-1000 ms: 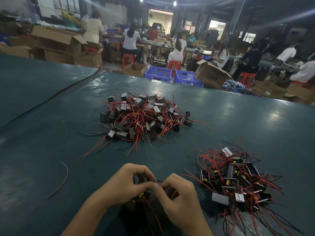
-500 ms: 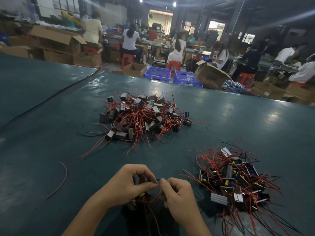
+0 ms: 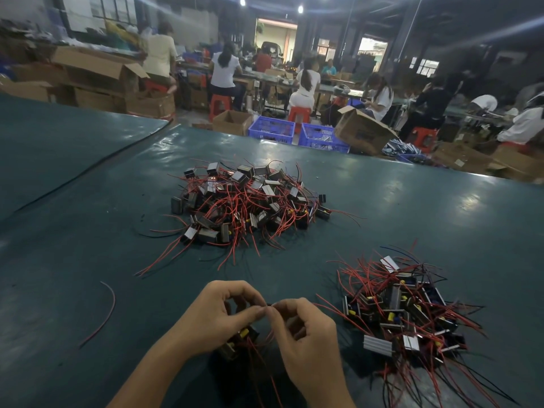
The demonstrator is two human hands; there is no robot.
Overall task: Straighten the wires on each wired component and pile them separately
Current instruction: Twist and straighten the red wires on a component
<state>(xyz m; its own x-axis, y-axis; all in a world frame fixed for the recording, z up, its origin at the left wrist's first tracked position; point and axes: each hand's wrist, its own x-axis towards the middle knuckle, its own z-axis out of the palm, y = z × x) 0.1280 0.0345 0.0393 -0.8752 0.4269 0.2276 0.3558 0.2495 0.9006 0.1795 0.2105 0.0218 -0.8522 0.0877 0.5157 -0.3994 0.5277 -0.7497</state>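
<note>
Wire-straightening in progress: left grip (image 3: 223,313) and right grip (image 3: 303,328), fingertips meeting, pinch a thin red wire (image 3: 259,353) of a small black wired component (image 3: 237,340) beneath the left palm, near the dark green desk (image 3: 88,245) edge; next, seemingly, a steady outward pull, then piling.

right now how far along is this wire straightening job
Probably done: the near pile on the right, whose wires fan out fairly straight. In hand: the left grip and right grip pinch a wire of one part that sits under the left palm. Left: the far pile, which looks tangled and at least as big. So likely about halfway.
</note>
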